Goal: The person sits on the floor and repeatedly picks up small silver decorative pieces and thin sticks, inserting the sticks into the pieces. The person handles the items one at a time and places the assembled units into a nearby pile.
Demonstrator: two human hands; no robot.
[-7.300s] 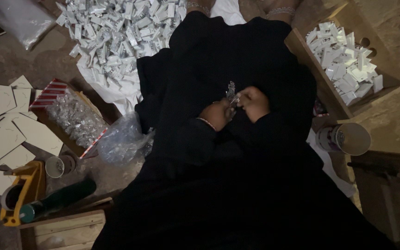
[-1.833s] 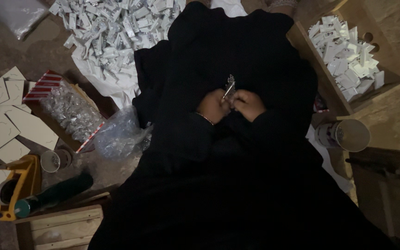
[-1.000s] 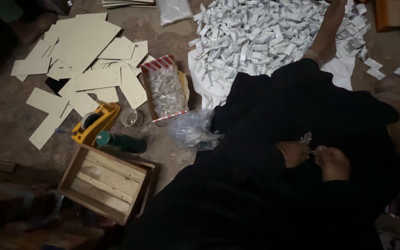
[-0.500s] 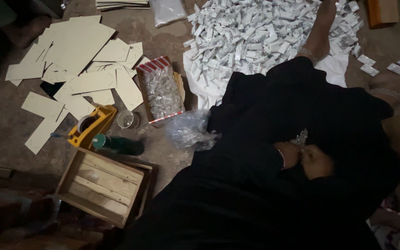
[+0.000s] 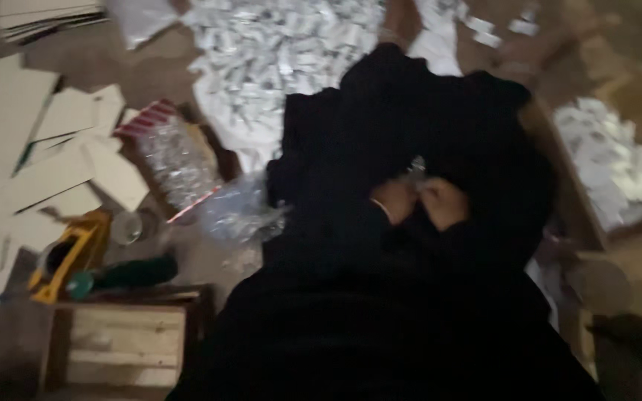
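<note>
Mid-frame, both hands – left (image 5: 394, 199), right (image 5: 443, 203) – pinch a small shiny piece (image 5: 416, 168); blurred, dim view, it could slip into the dark lap.

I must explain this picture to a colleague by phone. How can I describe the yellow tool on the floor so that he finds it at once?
Start at the wooden crate at the bottom left of the view. Just above its left corner, beside a dark green cylinder, lies the yellow tool with a dark round middle. It is the only bright yellow thing among the pale cardboard pieces.
</note>
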